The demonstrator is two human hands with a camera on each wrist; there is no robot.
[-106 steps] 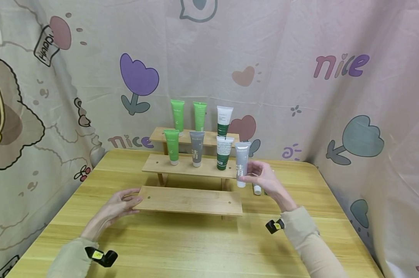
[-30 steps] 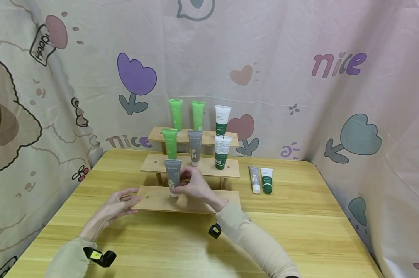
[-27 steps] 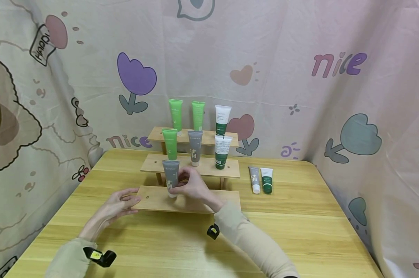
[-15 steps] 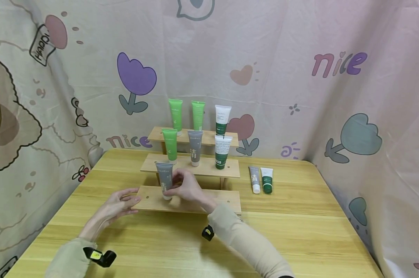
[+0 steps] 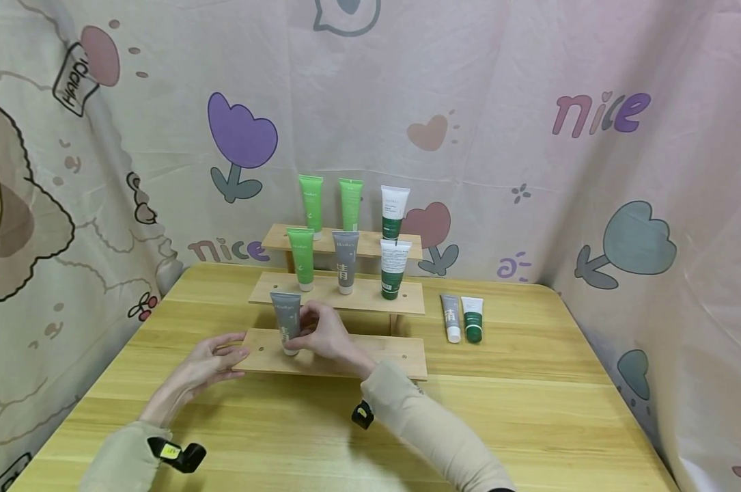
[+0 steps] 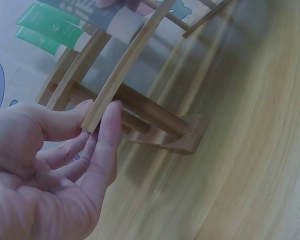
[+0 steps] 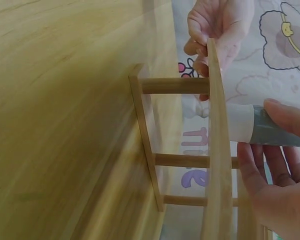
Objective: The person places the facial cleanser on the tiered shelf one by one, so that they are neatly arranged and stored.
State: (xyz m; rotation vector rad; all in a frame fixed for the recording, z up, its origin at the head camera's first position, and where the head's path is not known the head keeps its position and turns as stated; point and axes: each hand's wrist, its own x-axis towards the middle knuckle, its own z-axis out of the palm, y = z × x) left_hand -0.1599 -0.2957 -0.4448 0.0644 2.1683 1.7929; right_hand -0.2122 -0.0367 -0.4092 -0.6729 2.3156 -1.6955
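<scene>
My left hand (image 5: 203, 365) pinches the left end of the lowest board (image 5: 352, 355) of a three-tier wooden stand; in the left wrist view the thumb lies over the board and fingers are beneath it. Toward that same end, my right hand (image 5: 326, 335) grips a grey squeeze tube (image 5: 287, 314) between thumb and fingers. The tube is nearly upright, white cap down, leaning slightly left. In the right wrist view its white cap (image 7: 240, 122) is right at the board's surface. Part of the tube's right side is hidden by the fingers.
The middle tier (image 5: 321, 299) bears a green tube (image 5: 302, 256), a grey tube (image 5: 345, 260) and a white-and-green tube (image 5: 393, 266). Two green tubes and a white-and-green one stand on top. A grey tube (image 5: 451, 318) and a white-and-green tube (image 5: 472, 318) lie on the table, right.
My right hand has carried the grey tube from right of the stand to the lowest board, then shifted it left and slightly down. My left hand has kept its hold on the board.
</scene>
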